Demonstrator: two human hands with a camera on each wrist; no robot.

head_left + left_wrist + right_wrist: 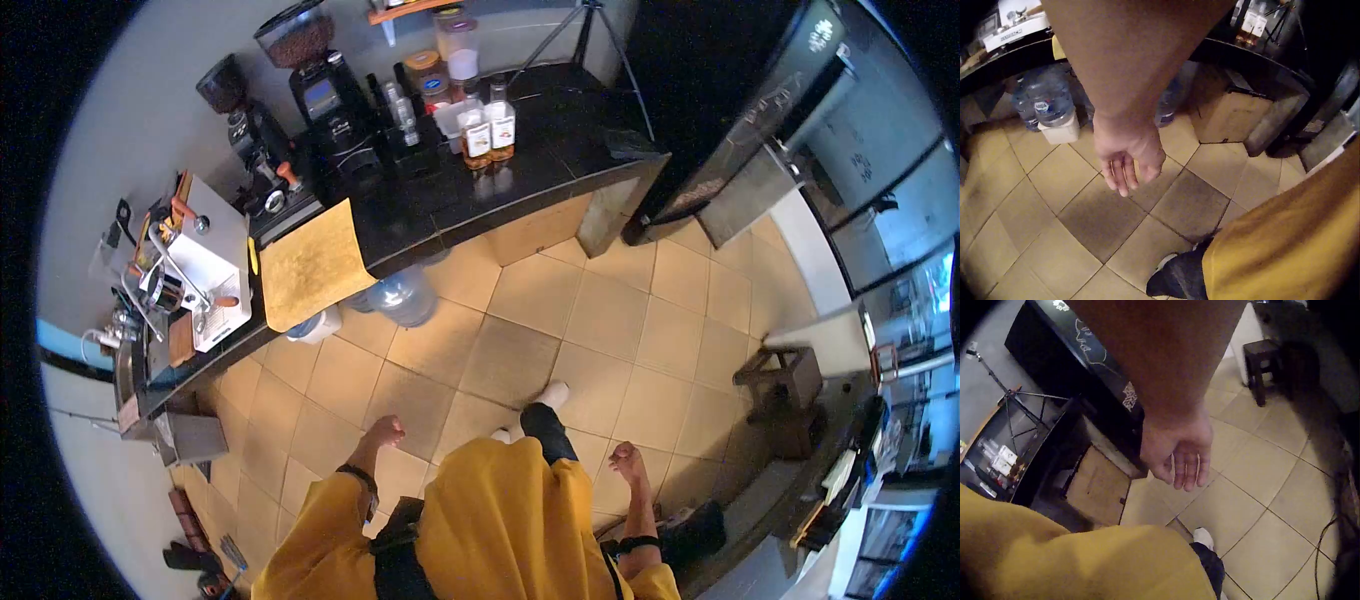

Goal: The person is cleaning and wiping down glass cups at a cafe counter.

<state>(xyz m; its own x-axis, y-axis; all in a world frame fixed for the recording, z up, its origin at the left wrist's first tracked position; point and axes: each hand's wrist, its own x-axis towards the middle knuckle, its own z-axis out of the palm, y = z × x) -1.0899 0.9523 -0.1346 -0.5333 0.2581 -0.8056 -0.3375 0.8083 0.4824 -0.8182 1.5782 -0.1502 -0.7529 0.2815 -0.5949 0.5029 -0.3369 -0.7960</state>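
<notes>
Both hands hang at the person's sides over the tiled floor, away from the counter. The left hand [384,432] holds nothing; in the left wrist view that hand [1127,153] has its fingers loosely bent. On the other side, the right hand [627,461] is empty too, and the right wrist view shows this hand [1180,453] with fingers hanging loosely. Neither hand touches anything. The person wears a yellow top [505,510].
A black counter [420,195] carries coffee grinders [325,100], two labelled bottles [488,135], a white espresso machine [215,255] and a yellow cloth [315,265]. Beneath stand a water jug [405,297] and a cardboard box [1232,115]. A wooden stool [785,378] is at the right.
</notes>
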